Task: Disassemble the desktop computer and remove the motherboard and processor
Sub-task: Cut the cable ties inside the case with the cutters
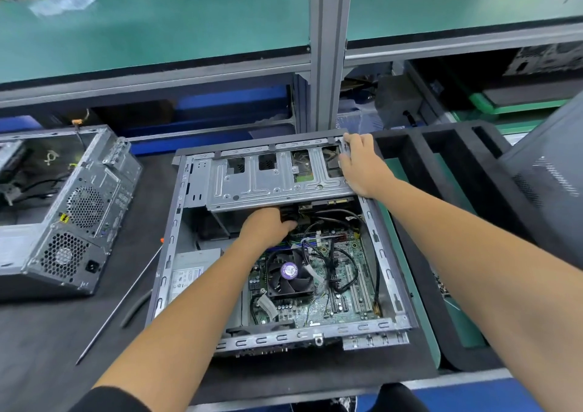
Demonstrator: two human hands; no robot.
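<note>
At frame centre, on dark matted desk: open grey metal desktop computer case, lying on its side, side panel off. Inside, lower right of case: green motherboard, seated, crossed by black cables. On motherboard: black square processor cooler fan with purple hub label, in place. Across upper part of case: silver stamped-metal drive cage. Lower left of case: grey power supply with white label, partly hidden by forearm.

Left hand: reaching under lower edge of drive cage, fingers curled around dark connector or cable bundle; exact object not discernible. Right hand: clasped over upper right corner of drive cage, thumb on case rim.

Left of frame: second grey computer chassis with perforated fan grilles, apart from first. Between the two: long thin metal rod with orange end, flat on desk. Right of frame: black foam tray with rectangular slots, just beside case.
</note>
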